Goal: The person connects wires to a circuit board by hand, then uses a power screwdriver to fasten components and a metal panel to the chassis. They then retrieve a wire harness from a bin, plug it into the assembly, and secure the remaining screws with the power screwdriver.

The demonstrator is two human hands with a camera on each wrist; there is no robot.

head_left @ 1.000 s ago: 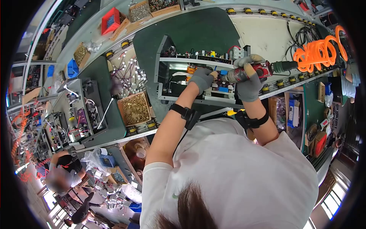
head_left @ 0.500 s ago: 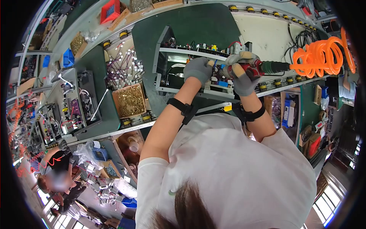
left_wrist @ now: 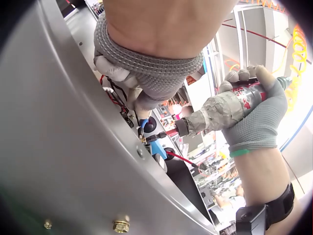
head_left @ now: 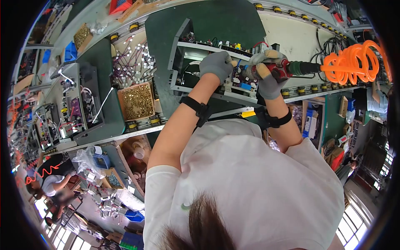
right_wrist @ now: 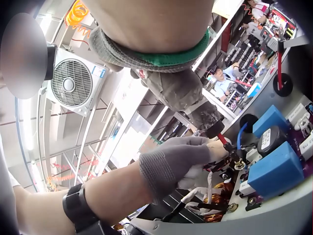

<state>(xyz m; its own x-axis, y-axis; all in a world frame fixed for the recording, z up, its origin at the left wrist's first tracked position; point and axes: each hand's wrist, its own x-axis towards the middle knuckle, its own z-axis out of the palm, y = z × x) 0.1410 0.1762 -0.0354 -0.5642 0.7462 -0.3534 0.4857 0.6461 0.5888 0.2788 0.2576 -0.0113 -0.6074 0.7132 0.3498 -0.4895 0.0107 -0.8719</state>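
My gloved right hand [head_left: 271, 85] grips a red air screwdriver [head_left: 278, 71], its front wrapped in grey tape, as the left wrist view shows. The driver's red-shafted bit [right_wrist: 222, 139] points down at a brass screw terminal [right_wrist: 239, 164] inside an open metal chassis [head_left: 196, 47]. Right beside the bit, my gloved left hand [head_left: 216, 66] pinches a blue wire [right_wrist: 239, 140] between its fingertips. That wire comes through a black grommet [right_wrist: 248, 123] in the chassis wall. Blue block components [right_wrist: 276, 169] stand on the board near the terminal.
An orange coiled hose [head_left: 348, 64] runs from the driver to the right. Left of the chassis lie white-plugged cables [head_left: 133, 62] and a cardboard box of brass screws [head_left: 137, 102]. Another chassis [head_left: 75, 100] stands farther left. Rollers [head_left: 308, 88] line the bench's edge.
The head view has shifted, so the chassis and bench sit higher in it. My left hand has turned and closed up beside the bit. The right hand keeps its grip on the screwdriver.
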